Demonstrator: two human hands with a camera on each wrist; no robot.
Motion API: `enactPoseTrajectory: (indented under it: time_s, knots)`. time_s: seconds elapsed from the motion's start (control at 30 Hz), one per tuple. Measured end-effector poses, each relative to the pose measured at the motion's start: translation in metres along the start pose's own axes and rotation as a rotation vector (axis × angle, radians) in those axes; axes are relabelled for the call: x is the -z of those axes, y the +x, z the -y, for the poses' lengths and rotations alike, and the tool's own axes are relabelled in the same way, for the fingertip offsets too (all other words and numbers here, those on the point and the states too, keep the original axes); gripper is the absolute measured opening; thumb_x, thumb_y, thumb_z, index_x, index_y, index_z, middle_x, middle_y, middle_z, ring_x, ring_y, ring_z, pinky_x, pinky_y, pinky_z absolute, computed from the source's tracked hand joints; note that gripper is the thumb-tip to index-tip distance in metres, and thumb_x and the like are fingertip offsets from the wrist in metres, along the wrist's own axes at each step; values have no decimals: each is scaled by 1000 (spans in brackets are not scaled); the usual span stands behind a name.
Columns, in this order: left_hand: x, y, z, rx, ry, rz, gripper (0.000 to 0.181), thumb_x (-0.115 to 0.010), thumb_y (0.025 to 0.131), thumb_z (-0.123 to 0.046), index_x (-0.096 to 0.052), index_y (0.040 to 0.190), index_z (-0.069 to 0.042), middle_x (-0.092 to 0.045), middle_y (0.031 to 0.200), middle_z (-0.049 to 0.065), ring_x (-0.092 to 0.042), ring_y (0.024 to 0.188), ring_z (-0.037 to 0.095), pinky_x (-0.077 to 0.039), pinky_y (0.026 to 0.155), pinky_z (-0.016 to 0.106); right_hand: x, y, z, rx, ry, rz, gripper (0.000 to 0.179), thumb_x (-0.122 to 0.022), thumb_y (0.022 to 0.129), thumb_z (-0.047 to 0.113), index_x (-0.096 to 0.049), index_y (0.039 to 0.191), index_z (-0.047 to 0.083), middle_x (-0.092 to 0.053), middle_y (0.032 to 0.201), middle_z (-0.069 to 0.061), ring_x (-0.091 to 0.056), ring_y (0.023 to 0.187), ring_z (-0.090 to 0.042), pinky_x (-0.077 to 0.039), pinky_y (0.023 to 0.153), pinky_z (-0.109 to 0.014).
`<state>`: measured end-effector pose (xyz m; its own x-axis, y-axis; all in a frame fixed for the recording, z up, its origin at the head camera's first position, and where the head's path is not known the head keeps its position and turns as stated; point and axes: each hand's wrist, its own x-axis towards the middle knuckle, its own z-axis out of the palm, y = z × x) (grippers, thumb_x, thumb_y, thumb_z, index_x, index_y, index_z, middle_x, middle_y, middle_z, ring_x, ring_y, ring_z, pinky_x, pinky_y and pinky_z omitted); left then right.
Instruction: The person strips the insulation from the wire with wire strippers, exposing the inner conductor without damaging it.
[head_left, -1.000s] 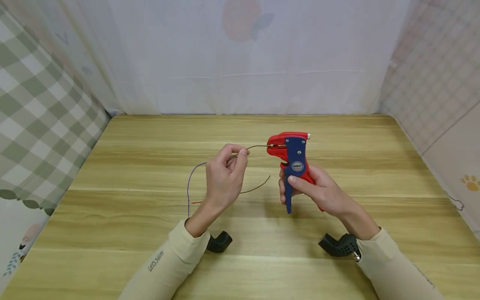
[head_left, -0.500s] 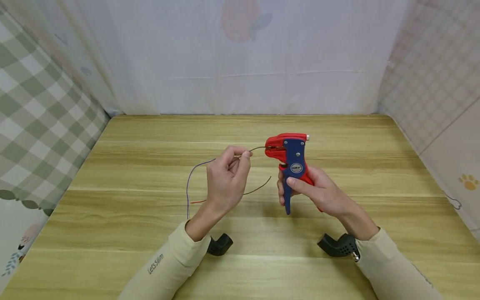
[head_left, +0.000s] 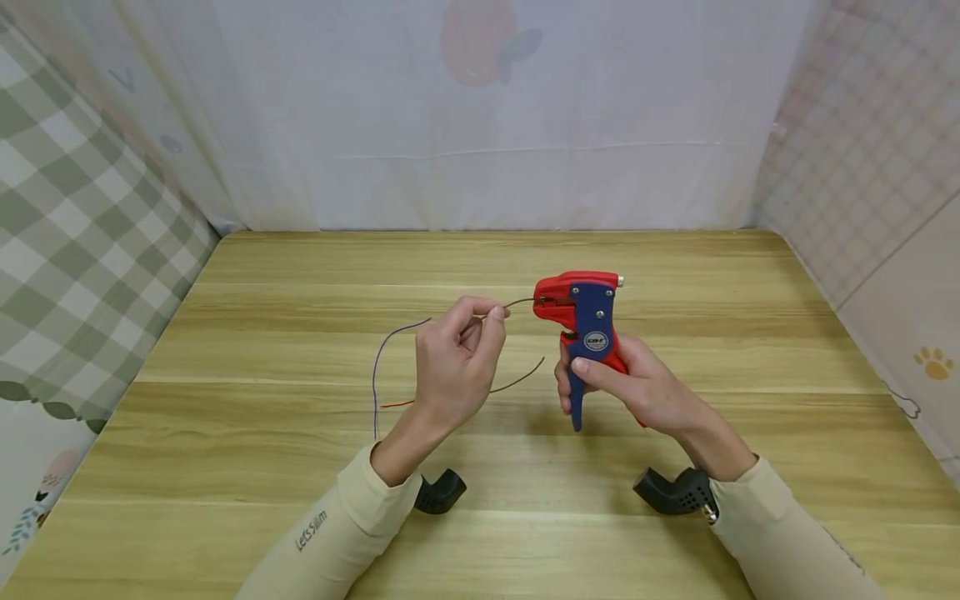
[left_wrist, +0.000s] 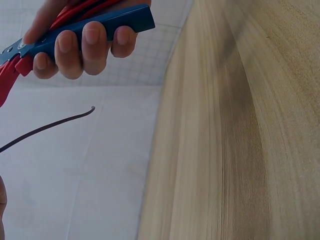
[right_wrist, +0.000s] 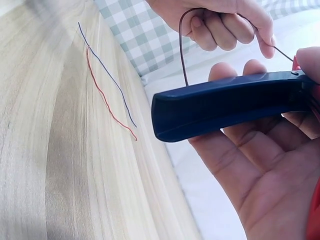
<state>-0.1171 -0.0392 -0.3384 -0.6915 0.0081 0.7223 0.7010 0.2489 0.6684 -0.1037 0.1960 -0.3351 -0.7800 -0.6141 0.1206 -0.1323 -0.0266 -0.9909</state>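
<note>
My left hand (head_left: 457,358) pinches a thin brown wire (head_left: 519,302) between thumb and forefinger. One end runs right into the red jaws of a blue and red wire stripper (head_left: 596,321); the other curves out below the hand, its tip free in the left wrist view. My right hand (head_left: 652,379) grips the stripper's handles upright, thumb along the near side. From the right wrist, the blue handle (right_wrist: 225,107) lies across the fingers, and the brown wire (right_wrist: 183,55) loops beyond it. The jaws sit close together around the wire; its inserted tip is partly hidden.
On the wooden table (head_left: 262,333) lie a blue wire (head_left: 374,379) and a red wire (head_left: 396,405), partly behind my left arm in the head view. Black curved camera mounts (head_left: 441,492) jut from both wrists. White curtain (head_left: 375,108) stands behind the table.
The stripper's jaws have come closer together around the brown wire. Both hands have sunk slightly, and my left hand has shifted a little right toward the tool.
</note>
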Motion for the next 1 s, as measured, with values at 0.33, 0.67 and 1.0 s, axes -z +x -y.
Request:
enactPoseTrajectory:
  time_s: [0.33,0.67,1.0]
  knots:
    - [0,-2,-1,2,0,10,15,-61,98,-1,-74,94,4,-35,49,1,-26,48,2,-20,48,18,-1,0,0,18,-3,11,13,-42,110,1,-54,114,-4,-67,90,-7,-69,78,-23,-63,77,-39]
    - [0,-2,-1,1,5,6,14,-62,98,-1,-74,93,3,-36,50,1,-26,50,2,-19,49,18,-3,0,2,21,-16,4,14,-41,110,1,-53,113,-6,-66,88,-6,-69,75,-23,-63,74,-38]
    - [0,-3,-1,-4,5,0,13,-62,97,-1,-74,92,3,-35,50,1,-25,50,1,-19,49,17,-4,0,0,85,-7,21,17,-40,110,0,-57,114,-1,-66,88,-4,-69,74,-24,-63,74,-38]
